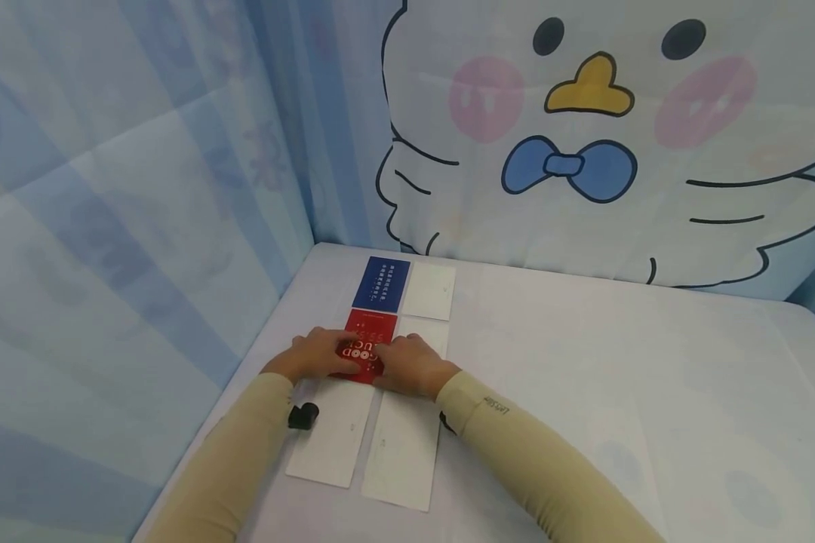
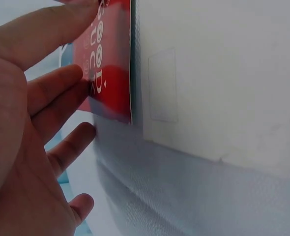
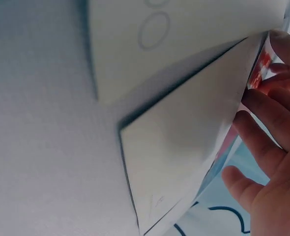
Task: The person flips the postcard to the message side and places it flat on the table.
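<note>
A red card printed "GOOD LUCK" lies on the white table, between my two hands. My left hand reaches over its left side, fingers apart. In the left wrist view, the thumb and two fingertips of that hand touch the printed face of the red card. From the right, my right hand has its fingertips at the card's right side. The right wrist view shows the right hand with loosely bent fingers beside the red card. A blue card with white writing lies just beyond the red one.
Pale cards lie in rows: one beside the blue card, one nearer me on the left, and one nearer me on the right. A patterned curtain stands along the left table edge; a printed cloth hangs behind.
</note>
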